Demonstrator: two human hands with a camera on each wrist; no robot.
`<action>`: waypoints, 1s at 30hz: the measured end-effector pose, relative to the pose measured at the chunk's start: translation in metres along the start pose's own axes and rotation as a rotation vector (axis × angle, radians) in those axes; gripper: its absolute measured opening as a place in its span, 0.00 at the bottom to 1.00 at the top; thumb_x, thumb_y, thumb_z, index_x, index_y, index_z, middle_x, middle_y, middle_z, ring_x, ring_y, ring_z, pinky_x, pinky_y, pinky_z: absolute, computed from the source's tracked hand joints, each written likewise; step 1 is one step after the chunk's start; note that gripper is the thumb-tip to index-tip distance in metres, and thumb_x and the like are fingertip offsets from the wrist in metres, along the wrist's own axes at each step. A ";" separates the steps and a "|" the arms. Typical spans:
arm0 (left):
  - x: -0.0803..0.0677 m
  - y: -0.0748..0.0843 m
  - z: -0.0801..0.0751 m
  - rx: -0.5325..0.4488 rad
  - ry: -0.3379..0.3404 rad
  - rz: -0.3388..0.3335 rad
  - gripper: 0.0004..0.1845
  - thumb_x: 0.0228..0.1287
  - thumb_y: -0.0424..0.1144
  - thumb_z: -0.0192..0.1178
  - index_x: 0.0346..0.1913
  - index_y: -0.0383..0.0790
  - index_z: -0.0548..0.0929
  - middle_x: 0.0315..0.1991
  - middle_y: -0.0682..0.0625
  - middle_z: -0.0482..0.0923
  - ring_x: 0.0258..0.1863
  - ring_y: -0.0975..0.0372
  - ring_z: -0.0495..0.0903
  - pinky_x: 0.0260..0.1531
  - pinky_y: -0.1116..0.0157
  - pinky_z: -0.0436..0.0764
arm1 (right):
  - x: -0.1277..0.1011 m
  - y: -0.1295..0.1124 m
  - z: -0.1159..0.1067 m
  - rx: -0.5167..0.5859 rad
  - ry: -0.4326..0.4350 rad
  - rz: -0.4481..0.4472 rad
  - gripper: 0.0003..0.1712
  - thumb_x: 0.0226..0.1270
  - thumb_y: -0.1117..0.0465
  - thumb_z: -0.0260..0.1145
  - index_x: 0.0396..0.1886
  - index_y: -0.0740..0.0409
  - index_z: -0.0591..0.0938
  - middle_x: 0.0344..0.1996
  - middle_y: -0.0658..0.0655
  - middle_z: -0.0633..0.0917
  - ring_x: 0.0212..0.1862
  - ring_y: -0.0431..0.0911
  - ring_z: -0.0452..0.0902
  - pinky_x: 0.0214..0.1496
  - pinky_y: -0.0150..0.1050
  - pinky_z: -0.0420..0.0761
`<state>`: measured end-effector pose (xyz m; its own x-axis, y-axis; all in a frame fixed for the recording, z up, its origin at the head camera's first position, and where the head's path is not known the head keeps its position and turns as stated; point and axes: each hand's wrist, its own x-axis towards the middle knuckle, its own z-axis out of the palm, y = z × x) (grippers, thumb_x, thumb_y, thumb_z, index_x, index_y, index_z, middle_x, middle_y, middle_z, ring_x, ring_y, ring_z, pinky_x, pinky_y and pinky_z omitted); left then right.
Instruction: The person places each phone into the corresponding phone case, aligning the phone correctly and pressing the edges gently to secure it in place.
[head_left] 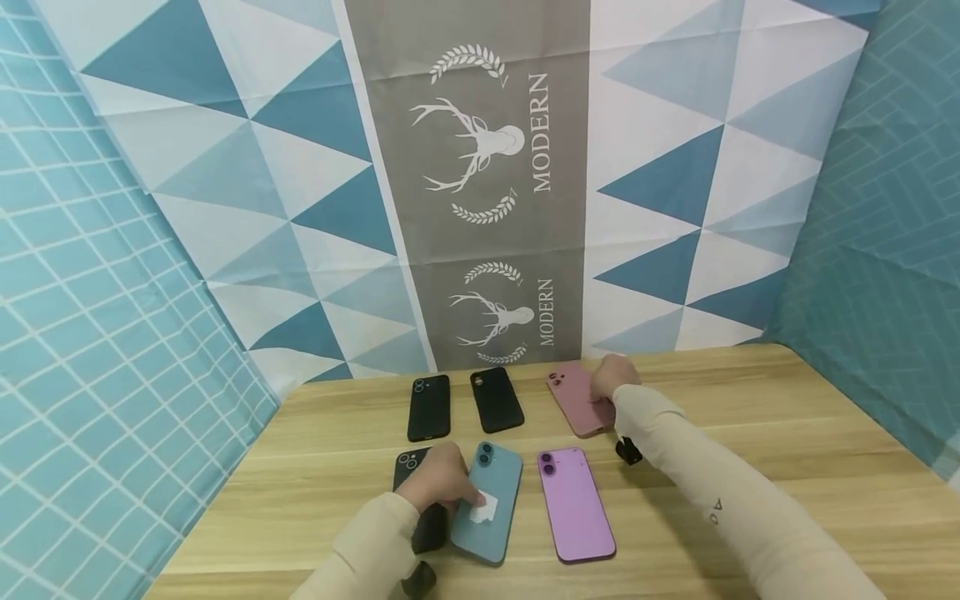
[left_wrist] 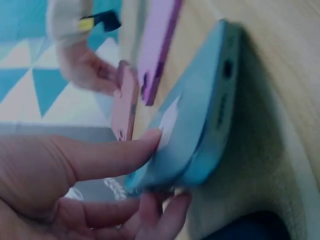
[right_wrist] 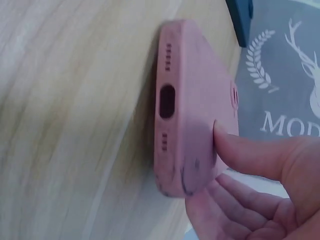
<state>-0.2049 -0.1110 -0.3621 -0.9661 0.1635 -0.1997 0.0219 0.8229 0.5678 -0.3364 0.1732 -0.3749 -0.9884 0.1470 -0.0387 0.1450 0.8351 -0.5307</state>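
A person's left hand (head_left: 441,482) is pinching the near-left part of a teal phone case (head_left: 489,512) on the wooden counter (head_left: 750,467), thumb on its back and fingers curling under the edge, while the right hand (head_left: 609,385) is gripping a dusty-pink phone case (head_left: 576,398) at its near end in the back row. Both cases are likely light, flexible silicone with a grippy skin, best taken by the long edges. Each is lying back-up, long axis running away from the person, camera cutout at the far end. A purple phone (head_left: 573,504) and black cases (head_left: 429,407) are lying nearby.
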 end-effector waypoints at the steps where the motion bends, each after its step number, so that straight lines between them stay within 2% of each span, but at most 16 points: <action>1: 0.001 -0.003 -0.002 -0.033 -0.030 -0.004 0.11 0.46 0.31 0.74 0.21 0.32 0.79 0.18 0.49 0.77 0.19 0.62 0.78 0.24 0.64 0.85 | -0.001 0.001 -0.002 0.006 -0.002 0.002 0.14 0.47 0.64 0.74 0.31 0.69 0.82 0.37 0.67 0.82 0.32 0.50 0.69 0.23 0.34 0.72; 6: 0.008 -0.016 -0.009 -0.184 -0.144 -0.053 0.07 0.57 0.32 0.66 0.25 0.32 0.83 0.21 0.49 0.82 0.23 0.63 0.82 0.30 0.61 0.87 | -0.005 0.009 -0.014 0.036 -0.028 -0.012 0.09 0.50 0.64 0.70 0.24 0.68 0.81 0.26 0.61 0.78 0.28 0.49 0.70 0.21 0.32 0.70; 8: 0.010 -0.021 -0.011 -0.233 -0.165 -0.068 0.06 0.59 0.33 0.65 0.31 0.31 0.85 0.25 0.47 0.84 0.25 0.62 0.84 0.31 0.61 0.87 | -0.005 0.012 -0.018 0.056 -0.043 -0.007 0.10 0.50 0.64 0.69 0.24 0.69 0.82 0.23 0.59 0.81 0.26 0.47 0.75 0.22 0.32 0.73; 13: 0.010 -0.026 -0.010 -0.355 -0.176 -0.084 0.07 0.58 0.33 0.66 0.32 0.29 0.85 0.23 0.47 0.84 0.23 0.62 0.83 0.30 0.62 0.87 | -0.001 0.018 -0.024 0.114 -0.071 0.060 0.13 0.53 0.61 0.71 0.29 0.70 0.85 0.17 0.54 0.84 0.21 0.40 0.79 0.23 0.29 0.76; 16: 0.011 -0.030 -0.011 -0.402 -0.168 -0.085 0.08 0.58 0.33 0.66 0.34 0.29 0.85 0.23 0.49 0.82 0.22 0.65 0.80 0.29 0.65 0.87 | 0.000 0.019 -0.025 0.221 -0.087 0.114 0.15 0.55 0.62 0.73 0.38 0.71 0.85 0.24 0.56 0.86 0.20 0.38 0.78 0.26 0.31 0.81; 19: 0.012 -0.034 -0.012 -0.432 -0.150 -0.094 0.09 0.59 0.34 0.66 0.36 0.28 0.85 0.23 0.50 0.82 0.22 0.65 0.79 0.29 0.67 0.86 | -0.004 0.020 -0.027 0.400 -0.111 0.145 0.21 0.56 0.67 0.72 0.49 0.71 0.82 0.39 0.65 0.87 0.21 0.37 0.80 0.35 0.36 0.86; 22: 0.013 -0.038 -0.013 -0.446 -0.121 -0.100 0.10 0.59 0.34 0.66 0.37 0.28 0.86 0.23 0.50 0.82 0.22 0.65 0.79 0.29 0.68 0.86 | -0.012 0.020 -0.028 0.540 -0.152 0.142 0.24 0.58 0.70 0.69 0.55 0.74 0.77 0.52 0.70 0.82 0.24 0.37 0.81 0.44 0.41 0.87; 25: 0.013 -0.041 -0.012 -0.474 -0.083 -0.086 0.10 0.59 0.33 0.65 0.38 0.26 0.85 0.24 0.49 0.82 0.22 0.65 0.80 0.29 0.66 0.86 | -0.022 0.020 -0.029 0.612 -0.200 0.115 0.26 0.61 0.70 0.67 0.57 0.76 0.74 0.56 0.72 0.79 0.27 0.37 0.82 0.48 0.43 0.85; 30: 0.014 -0.043 -0.012 -0.530 -0.025 -0.055 0.13 0.60 0.32 0.64 0.43 0.23 0.83 0.26 0.46 0.84 0.22 0.65 0.81 0.29 0.64 0.87 | -0.037 0.017 -0.028 0.656 -0.257 0.064 0.26 0.63 0.67 0.67 0.59 0.75 0.74 0.55 0.70 0.80 0.33 0.39 0.84 0.52 0.44 0.84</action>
<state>-0.2221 -0.1512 -0.3797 -0.9555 0.1464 -0.2562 -0.1680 0.4437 0.8803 -0.2958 0.1967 -0.3587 -0.9699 -0.0121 -0.2431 0.2261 0.3250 -0.9183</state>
